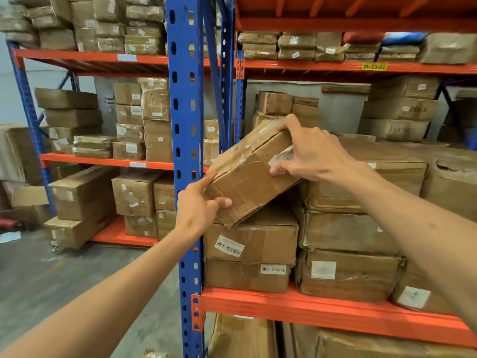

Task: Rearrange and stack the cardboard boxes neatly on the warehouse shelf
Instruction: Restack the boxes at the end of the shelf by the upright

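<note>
I am seeing a box (254,171) of matt brown cardboard, creased, with glossy tape strips peeling; the shelf beam (322,310) is showing smooth orange-painted metal, the upright post (184,125) glossy blue, the floor (51,275) looking rough grey concrete.

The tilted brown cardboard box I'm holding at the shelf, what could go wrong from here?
1. The tilted brown cardboard box is held only at two corners, by the left hand and the right hand; it could slip.
2. Its low corner rests on the crumpled barcode-labelled carton, which may sag, leaving it crooked.
3. It sits close to the blue steel upright, so it could catch or overhang there.
</note>
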Available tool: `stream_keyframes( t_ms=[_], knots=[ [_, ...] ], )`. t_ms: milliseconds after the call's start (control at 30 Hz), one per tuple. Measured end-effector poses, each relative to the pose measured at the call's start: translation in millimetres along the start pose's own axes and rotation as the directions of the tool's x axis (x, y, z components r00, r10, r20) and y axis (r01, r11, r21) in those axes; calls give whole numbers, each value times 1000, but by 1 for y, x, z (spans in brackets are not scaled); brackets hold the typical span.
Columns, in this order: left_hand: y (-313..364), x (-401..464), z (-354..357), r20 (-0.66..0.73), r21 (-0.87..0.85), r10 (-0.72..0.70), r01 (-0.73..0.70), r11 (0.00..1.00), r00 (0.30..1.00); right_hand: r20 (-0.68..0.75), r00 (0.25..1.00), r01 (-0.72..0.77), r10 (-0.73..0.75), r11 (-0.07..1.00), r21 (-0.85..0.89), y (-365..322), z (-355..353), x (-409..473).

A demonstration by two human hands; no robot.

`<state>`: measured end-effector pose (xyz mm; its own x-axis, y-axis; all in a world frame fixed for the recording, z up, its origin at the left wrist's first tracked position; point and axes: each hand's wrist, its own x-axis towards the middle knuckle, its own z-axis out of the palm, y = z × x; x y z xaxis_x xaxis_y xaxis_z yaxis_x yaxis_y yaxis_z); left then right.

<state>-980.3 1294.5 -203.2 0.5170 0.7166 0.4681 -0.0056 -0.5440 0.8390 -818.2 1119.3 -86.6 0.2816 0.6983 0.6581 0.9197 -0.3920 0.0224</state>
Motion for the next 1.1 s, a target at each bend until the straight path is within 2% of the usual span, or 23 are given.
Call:
stream_keyframes(
  t_ms=[267,500,600,767,900,1000,1100],
  knots=[
    [-1,-2,1,-12,49,-12,13,999,1000,-74,997,-14,16,1000,20,6,15,-10],
    [44,28,-6,-60,116,57,-50,992,997,21,990,-144,143,983,111,21,-11,30],
    [62,45,-15,-34,252,74,-63,966,997,1,982,-186,189,968,171,26,-11,32],
    [119,73,-31,42,487,158,-159,859,986,-77,945,-273,318,895,354,33,-13,31],
    [157,89,-43,181,642,101,-195,742,978,-68,897,-357,438,805,474,23,-2,13],
    [153,91,-45,240,681,98,-239,692,966,-140,852,-382,504,783,491,9,17,-12],
    [124,80,-45,227,630,109,-231,742,968,-139,856,-414,498,820,395,-3,19,-22]
  ],
)
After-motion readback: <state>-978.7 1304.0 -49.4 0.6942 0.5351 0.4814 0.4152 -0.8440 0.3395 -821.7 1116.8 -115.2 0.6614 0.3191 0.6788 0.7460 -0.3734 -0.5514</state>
